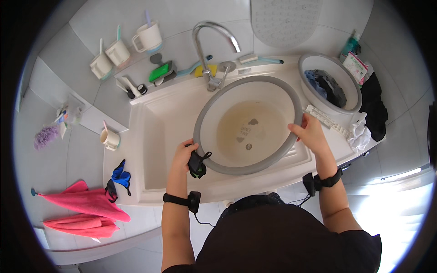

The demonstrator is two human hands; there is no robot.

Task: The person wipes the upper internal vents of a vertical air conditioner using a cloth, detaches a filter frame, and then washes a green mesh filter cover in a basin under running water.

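Observation:
A large white plastic basin with a grey rim [254, 170] rests over the right part of the laundry sink [158, 136], holding cloudy yellowish water. My left hand [183, 154] grips the basin's left rim and also holds a small black cloth item [197, 165] with a loop and a bit of green, hanging outside the basin. On the opposite side, my right hand [309, 132] pinches the right rim, thumb on the inner side. The chrome faucet [201, 41] arches behind the basin, and no water is seen running from it.
A smaller basin [356, 102] with dark and blue clothes stands at the right, near black cloth [374, 105] and white cloth [360, 134]. Blue cloth [122, 177] lies on the left ledge by a cup [110, 140]. A green soap bar [159, 73] and yellow sponge [206, 70] sit behind.

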